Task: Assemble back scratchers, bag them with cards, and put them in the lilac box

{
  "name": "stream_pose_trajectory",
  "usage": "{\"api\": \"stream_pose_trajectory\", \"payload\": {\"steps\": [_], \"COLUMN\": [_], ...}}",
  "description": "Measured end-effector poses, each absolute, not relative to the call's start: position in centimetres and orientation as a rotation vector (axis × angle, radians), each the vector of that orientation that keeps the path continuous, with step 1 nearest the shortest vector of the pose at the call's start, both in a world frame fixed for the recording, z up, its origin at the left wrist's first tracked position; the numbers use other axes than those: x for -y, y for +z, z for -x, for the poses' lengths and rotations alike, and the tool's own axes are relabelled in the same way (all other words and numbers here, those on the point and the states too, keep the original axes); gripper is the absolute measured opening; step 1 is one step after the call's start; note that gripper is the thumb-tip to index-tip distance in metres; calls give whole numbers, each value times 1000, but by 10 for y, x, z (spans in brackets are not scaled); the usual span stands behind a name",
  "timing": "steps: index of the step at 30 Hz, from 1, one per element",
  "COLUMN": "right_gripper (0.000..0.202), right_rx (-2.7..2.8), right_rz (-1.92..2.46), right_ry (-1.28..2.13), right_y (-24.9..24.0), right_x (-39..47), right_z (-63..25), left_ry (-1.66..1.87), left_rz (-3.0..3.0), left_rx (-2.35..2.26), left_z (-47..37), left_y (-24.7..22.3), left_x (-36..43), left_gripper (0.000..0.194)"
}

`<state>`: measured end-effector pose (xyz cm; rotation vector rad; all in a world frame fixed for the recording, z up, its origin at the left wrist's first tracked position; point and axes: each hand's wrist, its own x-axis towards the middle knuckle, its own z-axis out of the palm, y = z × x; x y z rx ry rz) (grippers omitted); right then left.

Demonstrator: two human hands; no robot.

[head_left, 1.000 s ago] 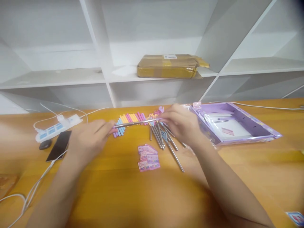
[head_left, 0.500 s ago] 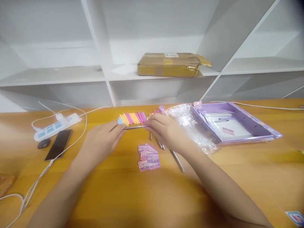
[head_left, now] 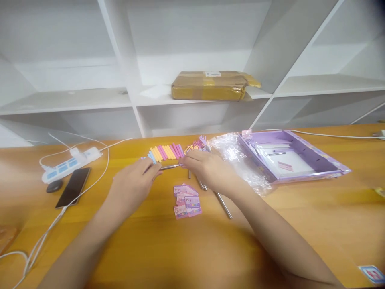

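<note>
Both hands have drawn closer together since a second ago, so less of the metal rod [head_left: 170, 166] shows between them. It lies nearly level, its long axis running left to right across the wooden table [head_left: 150, 249], just in front of the row of coloured sticks [head_left: 167, 152]. The left hand [head_left: 134, 184] pinches its left end with curled fingers; the right hand [head_left: 207, 170] grips the right end (fingers closed over it). More rods [head_left: 224, 205] lie under the right wrist, beside small pink cards [head_left: 186, 200].
</note>
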<state>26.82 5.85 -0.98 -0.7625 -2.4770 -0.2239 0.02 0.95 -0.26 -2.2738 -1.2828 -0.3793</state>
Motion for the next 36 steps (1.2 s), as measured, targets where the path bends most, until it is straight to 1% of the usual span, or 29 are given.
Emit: {"api": "stream_pose_trajectory", "payload": {"steps": [5,13,18,20,22,23,24,26,28,32,36], "right_gripper": [22,22,25,24,27,27,25,23,23,18,23], "right_rx": [2444,2429,2409,2330,2148,2038,1924,1708,1624,1702,1752], "right_rz": [710,679,653,654,699,792,870,1035,1157,1269,1256], "right_ry": [-267,-264,-369,-438,-549,-604,-670,-815,-797,-639,-584], "right_y": [-7,-14,-9,0,10,14,16,16,11,1,4], "right_x": [-60,-62,-70,-80,-93,-101,-108,-121,-130,-132,-125], "right_z": [-267,-268,-273,-301,-351,-381,-412,-465,-496,-497,-483], "left_ry": [-435,-462,-456,-480,-564,-626,-666,-760,-742,-677,-691], "left_rz": [2253,2204,2178,2153,2056,1968,1900,1744,1764,1814,1769], "left_rx": [1292,1189,1161,1134,1120,1152,1189,1325,1401,1466,1485], "left_z": [1,3,7,36,83,110,135,173,190,182,174], "left_y": [2,5,7,17,32,39,46,54,54,43,39], "left_x": [-9,-7,-12,-18,-25,-29,-32,-38,-45,-58,-62], "left_gripper": [21,21,21,20,16,12,14,27,31,31,31]}}
